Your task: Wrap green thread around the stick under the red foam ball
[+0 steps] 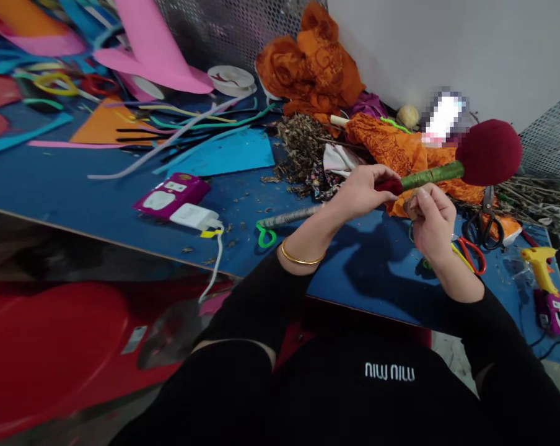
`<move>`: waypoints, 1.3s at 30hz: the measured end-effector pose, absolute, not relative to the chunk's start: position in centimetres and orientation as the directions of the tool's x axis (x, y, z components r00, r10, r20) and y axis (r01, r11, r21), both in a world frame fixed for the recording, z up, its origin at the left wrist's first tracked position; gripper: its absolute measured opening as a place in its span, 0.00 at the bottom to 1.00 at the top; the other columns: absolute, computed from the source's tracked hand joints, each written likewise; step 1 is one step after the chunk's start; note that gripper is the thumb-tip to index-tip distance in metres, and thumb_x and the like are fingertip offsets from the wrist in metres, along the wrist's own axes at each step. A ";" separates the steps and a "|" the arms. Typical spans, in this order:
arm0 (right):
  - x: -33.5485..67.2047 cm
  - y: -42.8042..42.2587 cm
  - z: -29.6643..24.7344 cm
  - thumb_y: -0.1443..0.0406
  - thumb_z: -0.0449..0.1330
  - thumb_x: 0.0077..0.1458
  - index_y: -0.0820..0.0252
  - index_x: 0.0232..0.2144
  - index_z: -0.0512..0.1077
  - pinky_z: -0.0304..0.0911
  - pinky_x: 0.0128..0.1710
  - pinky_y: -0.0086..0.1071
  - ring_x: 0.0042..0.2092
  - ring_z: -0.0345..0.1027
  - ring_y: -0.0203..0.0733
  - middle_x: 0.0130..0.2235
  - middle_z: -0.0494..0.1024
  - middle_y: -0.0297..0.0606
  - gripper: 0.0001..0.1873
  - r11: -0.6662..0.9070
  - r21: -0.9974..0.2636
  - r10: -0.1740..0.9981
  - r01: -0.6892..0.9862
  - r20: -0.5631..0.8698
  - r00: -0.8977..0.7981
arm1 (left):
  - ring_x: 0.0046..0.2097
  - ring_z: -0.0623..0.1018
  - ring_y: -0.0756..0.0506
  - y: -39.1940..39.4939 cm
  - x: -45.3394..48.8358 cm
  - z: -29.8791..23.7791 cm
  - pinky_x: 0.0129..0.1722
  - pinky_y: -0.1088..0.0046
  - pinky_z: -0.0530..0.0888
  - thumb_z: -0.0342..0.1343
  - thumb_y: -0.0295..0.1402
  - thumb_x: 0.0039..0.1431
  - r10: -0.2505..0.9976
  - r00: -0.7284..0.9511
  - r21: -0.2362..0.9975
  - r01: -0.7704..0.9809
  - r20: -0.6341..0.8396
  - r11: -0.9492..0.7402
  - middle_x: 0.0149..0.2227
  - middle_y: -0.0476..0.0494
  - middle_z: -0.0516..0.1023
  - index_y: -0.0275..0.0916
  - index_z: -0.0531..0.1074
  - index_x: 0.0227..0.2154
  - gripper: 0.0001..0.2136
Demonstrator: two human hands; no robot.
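Note:
A long wrapped stick slants across the table's front. Its dark red cloth ball (pixel 490 152) is at the right end, followed by a green-wrapped length (pixel 432 176) and a dark red stretch. A greyish wrapped part (pixel 289 217) with a bright green loop (pixel 267 237) lies in line to the left, passing behind my wrist. My left hand (pixel 361 189), a gold bangle on its wrist, is closed around the stick at the dark red stretch. Just below the green length, my right hand (pixel 431 217) is pinched closed. Whatever lies between its fingertips is too small to name.
Scissors with red and yellow handles (pixel 472 255), black scissors (pixel 484 220) and a yellow glue gun (pixel 541 266) lie at right. Orange cloth (pixel 317 62) and dried plants (pixel 301 145) are behind. Coloured strips, a purple package (pixel 171 193) and a white adapter (pixel 195 217) lie left.

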State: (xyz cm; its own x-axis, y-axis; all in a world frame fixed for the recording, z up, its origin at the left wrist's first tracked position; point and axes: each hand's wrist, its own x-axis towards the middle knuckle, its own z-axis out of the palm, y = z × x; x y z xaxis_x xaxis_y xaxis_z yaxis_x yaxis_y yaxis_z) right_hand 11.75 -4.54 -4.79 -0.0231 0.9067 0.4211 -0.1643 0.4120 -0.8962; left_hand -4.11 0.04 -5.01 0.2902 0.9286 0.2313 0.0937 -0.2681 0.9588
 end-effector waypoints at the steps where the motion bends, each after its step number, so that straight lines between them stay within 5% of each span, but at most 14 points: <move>1: 11.7 -4.8 -4.9 0.51 0.64 0.62 0.58 0.23 0.67 0.49 0.24 0.27 0.24 0.51 0.29 0.22 0.63 0.27 0.22 0.416 -0.898 0.906 -0.142 0.422 -0.016 | 0.43 0.82 0.44 0.0 -3.9 -5.0 0.48 0.65 0.78 0.64 0.23 0.47 0.932 0.269 0.947 0.142 0.244 -0.289 0.40 0.41 0.85 0.33 0.80 0.40 0.14; 11: 10.8 -6.8 -5.3 0.53 0.61 0.66 0.58 0.24 0.68 0.55 0.29 0.29 0.26 0.54 0.30 0.24 0.65 0.28 0.20 0.460 -0.888 0.887 -0.016 0.460 0.034 | 0.44 0.83 0.43 0.0 -2.9 -5.7 0.48 0.67 0.77 0.61 0.25 0.49 0.931 0.229 0.860 0.368 0.284 -0.353 0.42 0.44 0.87 0.35 0.82 0.42 0.16; 16: 11.2 -6.2 -4.5 0.54 0.60 0.66 0.57 0.26 0.69 0.58 0.25 0.28 0.24 0.58 0.30 0.23 0.65 0.27 0.19 0.455 -0.886 0.888 -0.095 0.459 -0.033 | 0.43 0.82 0.44 -0.1 -3.4 -5.5 0.46 0.68 0.76 0.60 0.27 0.50 0.920 0.283 0.801 0.465 0.270 -0.378 0.42 0.43 0.86 0.36 0.82 0.43 0.16; 20: 12.7 -5.0 -3.1 0.53 0.59 0.67 0.55 0.27 0.72 0.73 0.41 0.36 0.33 0.73 0.36 0.26 0.74 0.31 0.19 0.576 -0.817 0.814 0.033 0.569 -0.118 | 0.41 0.81 0.43 -0.9 -3.6 -4.7 0.42 0.67 0.74 0.60 0.31 0.55 0.933 0.262 0.693 0.626 0.246 -0.358 0.40 0.44 0.86 0.39 0.82 0.43 0.13; 24: 14.3 -4.0 -2.2 0.53 0.60 0.66 0.54 0.29 0.77 0.71 0.53 0.43 0.45 0.76 0.43 0.32 0.80 0.35 0.17 0.665 -0.712 0.745 0.227 0.654 -0.133 | 0.45 0.82 0.39 -1.6 -3.4 -4.3 0.43 0.65 0.73 0.63 0.34 0.56 0.943 0.254 0.583 0.741 0.215 -0.333 0.42 0.45 0.86 0.44 0.82 0.44 0.13; 28: 15.1 -3.8 -1.8 0.53 0.62 0.65 0.53 0.28 0.80 0.71 0.47 0.40 0.39 0.72 0.41 0.31 0.80 0.35 0.16 0.621 -0.709 0.778 0.333 0.610 -0.152 | 0.46 0.82 0.37 -1.7 -3.1 -4.5 0.43 0.64 0.73 0.62 0.33 0.56 0.934 0.280 0.550 0.755 0.222 -0.357 0.42 0.45 0.86 0.46 0.82 0.44 0.12; 33: 14.8 -3.4 -2.0 0.47 0.65 0.59 0.56 0.27 0.79 0.70 0.31 0.32 0.27 0.69 0.34 0.26 0.76 0.32 0.21 0.493 -0.855 0.870 0.161 0.478 -0.121 | 0.46 0.82 0.37 -1.5 -3.0 -5.0 0.43 0.64 0.73 0.63 0.32 0.56 0.922 0.315 0.532 0.753 0.226 -0.388 0.43 0.45 0.86 0.46 0.80 0.44 0.12; 39: 14.8 -2.3 -3.0 0.48 0.64 0.61 0.55 0.29 0.78 0.75 0.35 0.33 0.32 0.76 0.35 0.29 0.79 0.32 0.19 0.519 -0.850 0.855 0.085 0.515 -0.066 | 0.45 0.82 0.37 -1.9 -2.7 -5.0 0.42 0.65 0.73 0.61 0.33 0.56 0.923 0.325 0.550 0.741 0.207 -0.385 0.42 0.42 0.86 0.43 0.78 0.47 0.14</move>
